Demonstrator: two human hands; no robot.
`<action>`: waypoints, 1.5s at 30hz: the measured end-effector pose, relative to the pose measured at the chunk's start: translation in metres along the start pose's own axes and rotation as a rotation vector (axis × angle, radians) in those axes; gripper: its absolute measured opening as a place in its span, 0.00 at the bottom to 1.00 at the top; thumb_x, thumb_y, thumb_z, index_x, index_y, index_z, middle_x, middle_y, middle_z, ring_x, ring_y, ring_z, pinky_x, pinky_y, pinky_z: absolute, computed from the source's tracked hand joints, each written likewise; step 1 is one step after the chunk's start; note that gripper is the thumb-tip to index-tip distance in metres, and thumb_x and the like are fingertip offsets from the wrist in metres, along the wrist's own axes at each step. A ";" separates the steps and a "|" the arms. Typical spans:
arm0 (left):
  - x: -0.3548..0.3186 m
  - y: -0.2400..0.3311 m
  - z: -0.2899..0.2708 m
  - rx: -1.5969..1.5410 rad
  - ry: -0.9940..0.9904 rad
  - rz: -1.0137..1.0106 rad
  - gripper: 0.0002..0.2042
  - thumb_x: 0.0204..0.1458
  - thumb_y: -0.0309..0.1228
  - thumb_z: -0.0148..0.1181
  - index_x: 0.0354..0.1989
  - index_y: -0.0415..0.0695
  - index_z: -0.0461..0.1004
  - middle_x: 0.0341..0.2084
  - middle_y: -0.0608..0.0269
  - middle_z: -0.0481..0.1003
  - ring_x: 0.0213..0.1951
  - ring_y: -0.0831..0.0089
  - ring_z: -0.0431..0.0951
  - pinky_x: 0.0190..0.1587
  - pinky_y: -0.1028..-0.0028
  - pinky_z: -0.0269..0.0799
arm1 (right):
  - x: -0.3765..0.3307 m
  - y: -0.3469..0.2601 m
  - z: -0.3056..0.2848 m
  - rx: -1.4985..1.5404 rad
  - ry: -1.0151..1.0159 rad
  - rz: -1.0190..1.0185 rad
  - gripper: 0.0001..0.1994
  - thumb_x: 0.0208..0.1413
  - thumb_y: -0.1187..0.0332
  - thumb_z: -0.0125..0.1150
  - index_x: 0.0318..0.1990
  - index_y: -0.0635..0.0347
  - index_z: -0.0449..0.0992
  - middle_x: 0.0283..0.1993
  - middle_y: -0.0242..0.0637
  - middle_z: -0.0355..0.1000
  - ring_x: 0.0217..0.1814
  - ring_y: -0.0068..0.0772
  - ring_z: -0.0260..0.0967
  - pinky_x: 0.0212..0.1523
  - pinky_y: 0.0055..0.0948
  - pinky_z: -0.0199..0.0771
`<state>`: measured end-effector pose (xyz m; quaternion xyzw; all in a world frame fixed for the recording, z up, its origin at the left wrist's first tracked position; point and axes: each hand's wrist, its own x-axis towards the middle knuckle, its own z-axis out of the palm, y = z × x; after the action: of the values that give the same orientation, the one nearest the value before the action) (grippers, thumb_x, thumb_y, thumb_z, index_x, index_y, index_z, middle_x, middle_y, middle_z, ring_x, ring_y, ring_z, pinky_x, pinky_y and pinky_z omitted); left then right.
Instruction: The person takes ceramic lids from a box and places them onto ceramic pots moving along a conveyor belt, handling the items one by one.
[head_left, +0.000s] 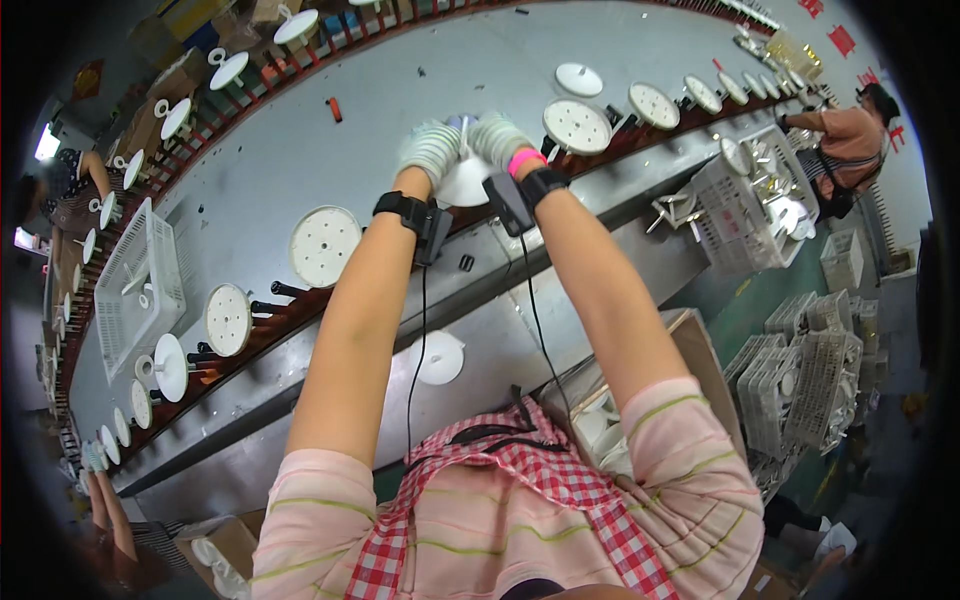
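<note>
My left hand (430, 150) and my right hand (497, 138), both in white striped gloves, meet over the bench. Their fingers close around the upper part of a white disc-shaped part (466, 184), whose broad round side faces me below the gloves. A small bluish-white piece (460, 121) shows between the fingertips; its shape is mostly hidden. Right of my right hand, a white disc with small holes (577, 126) stands on the line, and a plain white disc (579, 79) lies behind it. Another holed disc (325, 246) is near my left forearm.
White discs line a curved track of red-brown slats (300, 75) beyond the grey bench (380, 110). A white crate (140, 290) stands at left; another basket of parts (735, 215) is at right. One disc (437, 357) lies before me. Co-workers (850, 145) work nearby.
</note>
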<state>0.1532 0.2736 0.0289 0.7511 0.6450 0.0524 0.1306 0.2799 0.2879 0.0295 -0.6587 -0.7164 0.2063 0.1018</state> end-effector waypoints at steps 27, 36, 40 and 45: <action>-0.125 -0.162 -0.009 -0.392 0.582 -0.407 0.22 0.46 0.37 0.53 0.50 0.41 0.66 0.42 0.47 0.70 0.44 0.55 0.71 0.48 0.62 0.64 | -0.450 0.376 0.199 0.165 -0.015 1.031 0.24 0.44 0.55 0.60 0.45 0.62 0.72 0.45 0.53 0.70 0.49 0.53 0.67 0.47 0.44 0.67; -0.274 -0.059 0.038 -0.301 0.824 0.116 0.24 0.44 0.31 0.59 0.51 0.35 0.64 0.52 0.41 0.61 0.54 0.49 0.62 0.57 0.58 0.57 | -0.459 0.267 0.078 0.868 0.828 0.739 0.18 0.51 0.63 0.56 0.45 0.69 0.70 0.39 0.43 0.71 0.40 0.33 0.68 0.44 0.30 0.68; -0.263 0.020 0.043 -0.822 -0.038 0.315 0.28 0.47 0.35 0.59 0.56 0.39 0.59 0.46 0.53 0.67 0.47 0.65 0.70 0.51 0.69 0.65 | -0.405 0.197 0.001 1.328 0.716 0.417 0.21 0.53 0.61 0.56 0.49 0.70 0.68 0.43 0.39 0.70 0.42 0.27 0.67 0.44 0.24 0.67; -0.265 0.104 0.033 -1.412 -0.388 0.311 0.30 0.50 0.30 0.56 0.62 0.43 0.52 0.54 0.57 0.62 0.55 0.69 0.63 0.58 0.72 0.57 | -0.357 0.109 -0.009 1.645 0.233 0.174 0.25 0.55 0.61 0.53 0.56 0.67 0.62 0.51 0.39 0.66 0.51 0.30 0.64 0.53 0.26 0.63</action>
<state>0.2174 -0.0053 0.0482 0.5669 0.3096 0.3386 0.6842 0.4216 -0.0577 0.0355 -0.4442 -0.2689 0.6013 0.6073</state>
